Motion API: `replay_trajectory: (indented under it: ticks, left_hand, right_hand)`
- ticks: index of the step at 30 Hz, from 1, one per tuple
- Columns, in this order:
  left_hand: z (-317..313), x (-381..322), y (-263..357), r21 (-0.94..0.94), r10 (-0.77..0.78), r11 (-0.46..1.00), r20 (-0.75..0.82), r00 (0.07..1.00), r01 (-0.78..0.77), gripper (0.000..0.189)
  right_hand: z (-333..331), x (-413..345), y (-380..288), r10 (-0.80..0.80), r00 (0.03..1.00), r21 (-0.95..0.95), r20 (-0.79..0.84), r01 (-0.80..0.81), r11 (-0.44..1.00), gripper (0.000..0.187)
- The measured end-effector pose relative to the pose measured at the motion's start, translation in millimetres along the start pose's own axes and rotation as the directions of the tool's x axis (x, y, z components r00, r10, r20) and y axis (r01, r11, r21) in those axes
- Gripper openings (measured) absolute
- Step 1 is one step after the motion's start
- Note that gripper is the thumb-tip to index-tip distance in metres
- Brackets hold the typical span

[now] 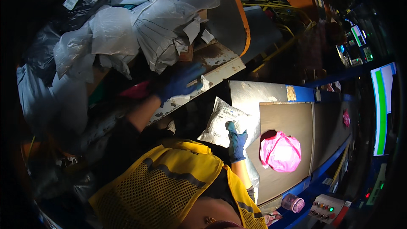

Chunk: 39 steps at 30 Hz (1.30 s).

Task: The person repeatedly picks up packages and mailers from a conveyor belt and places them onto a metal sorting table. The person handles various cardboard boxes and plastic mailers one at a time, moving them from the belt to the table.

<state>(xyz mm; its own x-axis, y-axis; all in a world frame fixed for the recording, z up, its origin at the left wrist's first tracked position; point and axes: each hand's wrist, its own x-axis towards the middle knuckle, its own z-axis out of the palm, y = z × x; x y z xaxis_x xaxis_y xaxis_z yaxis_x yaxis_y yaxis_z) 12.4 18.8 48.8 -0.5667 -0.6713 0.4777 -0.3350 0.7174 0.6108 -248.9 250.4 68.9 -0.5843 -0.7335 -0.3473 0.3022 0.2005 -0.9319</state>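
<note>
A white plastic mailer with a printed label is gripped at its right edge by my right hand, in a blue-green knitted glove. It lies beside the bright metal edge of a conveyor. My left hand, blue-gloved and motion-blurred, reaches over a worn metal ledge with its fingers apart. Small white pieces show by its fingertips; whether it touches them is unclear. Next to that forearm is a pink item, partly hidden. On the brown conveyor belt rests a pink plastic-wrapped parcel.
White and grey bagged parcels are heaped at the upper left. Farther along the belt is a small pink package. A control box with buttons and a clear container sit beside the blue conveyor frame. A lit screen stands at right.
</note>
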Motion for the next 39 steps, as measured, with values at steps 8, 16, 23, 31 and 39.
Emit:
replay_trajectory:
  ticks: [8,16,23,31,39]
  left_hand:
    - [138.2,-48.1,45.8,0.067,0.181,0.969,0.468,0.865,-0.239,0.066]
    - [-38.9,-112.7,37.5,0.301,-0.053,0.944,-0.273,0.961,0.137,0.057]
    - [-98.0,-170.9,-94.5,0.504,-0.507,0.626,-0.316,0.802,0.594,0.050]
    - [-110.9,-209.4,-41.1,0.130,-0.385,0.840,-0.542,0.747,0.527,0.030]
    - [-148.7,-261.7,93.2,0.030,-0.255,0.947,-0.536,0.804,0.320,0.036]
  right_hand:
    - [-66.2,-10.8,-4.1,-0.133,0.965,0.099,-0.225,0.159,0.982,0.033]
    - [-252.7,-4.5,-16.6,-0.542,0.523,-0.610,-0.658,0.052,0.791,0.071]
    - [-293.1,12.3,4.8,-0.299,0.919,-0.941,-0.256,-0.308,-0.142,0.101]
    - [-274.6,-4.9,-27.0,-0.407,0.899,-0.979,-0.160,-0.198,-0.051,0.091]
    - [-136.2,-34.0,-41.3,-0.666,0.646,-0.770,0.373,0.616,0.167,0.067]
